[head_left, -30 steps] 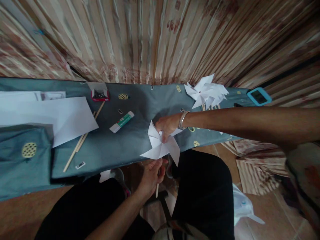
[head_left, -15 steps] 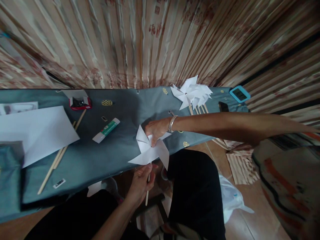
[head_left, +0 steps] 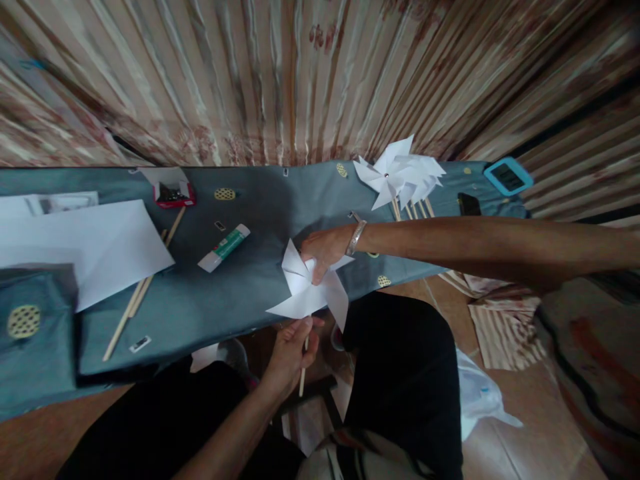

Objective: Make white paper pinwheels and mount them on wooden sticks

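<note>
A white paper pinwheel (head_left: 310, 293) lies at the near edge of the blue-grey cloth-covered table (head_left: 260, 213). My right hand (head_left: 323, 250), with a metal bracelet at the wrist, pinches the pinwheel's centre with closed fingers. My left hand (head_left: 293, 347) is below the table edge, closed around the thin wooden stick (head_left: 303, 380) that hangs from the pinwheel. A glue stick (head_left: 223, 248) lies to the left of the pinwheel.
Several finished pinwheels on sticks (head_left: 400, 179) lie at the back right, beside a blue-cased phone (head_left: 507, 176). White paper sheets (head_left: 100, 247), loose wooden sticks (head_left: 140, 293) and a small red box (head_left: 173, 193) are at the left. A striped curtain (head_left: 300, 80) hangs behind. A plastic bag (head_left: 483, 397) lies on the floor.
Both hands stay on the same pinwheel and stick with little change; the view has shifted slightly as my head moved.
</note>
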The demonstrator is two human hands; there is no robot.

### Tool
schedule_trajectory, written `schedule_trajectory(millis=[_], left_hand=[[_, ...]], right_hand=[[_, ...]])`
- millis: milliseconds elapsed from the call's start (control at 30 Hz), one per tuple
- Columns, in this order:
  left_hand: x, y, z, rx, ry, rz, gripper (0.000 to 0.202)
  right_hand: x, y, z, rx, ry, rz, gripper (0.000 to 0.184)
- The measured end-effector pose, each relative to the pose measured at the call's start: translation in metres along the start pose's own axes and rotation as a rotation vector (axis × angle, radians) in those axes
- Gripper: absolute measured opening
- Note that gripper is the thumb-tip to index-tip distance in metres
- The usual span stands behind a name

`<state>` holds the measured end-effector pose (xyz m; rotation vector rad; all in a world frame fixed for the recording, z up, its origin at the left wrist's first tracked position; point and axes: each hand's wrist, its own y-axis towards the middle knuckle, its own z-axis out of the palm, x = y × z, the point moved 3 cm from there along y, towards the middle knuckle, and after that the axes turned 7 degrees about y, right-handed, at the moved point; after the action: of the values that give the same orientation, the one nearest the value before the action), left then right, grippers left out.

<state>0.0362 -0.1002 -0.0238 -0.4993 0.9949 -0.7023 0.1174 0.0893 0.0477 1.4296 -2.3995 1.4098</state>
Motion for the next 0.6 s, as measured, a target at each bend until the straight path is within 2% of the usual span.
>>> schedule_trajectory(millis=[200,600], left_hand=[[-0.001,-0.002,0.000,0.001,0.016,0.035,0.054],[0.000,0.000,-0.001,0.022,0.052,0.033,0.050]], right_hand=[[0.005,-0.002,-0.003,0.027,-0.003,0.021,0.045],[-0.006,0.004,0.005,0.003,0.024,-0.031,0.036]])
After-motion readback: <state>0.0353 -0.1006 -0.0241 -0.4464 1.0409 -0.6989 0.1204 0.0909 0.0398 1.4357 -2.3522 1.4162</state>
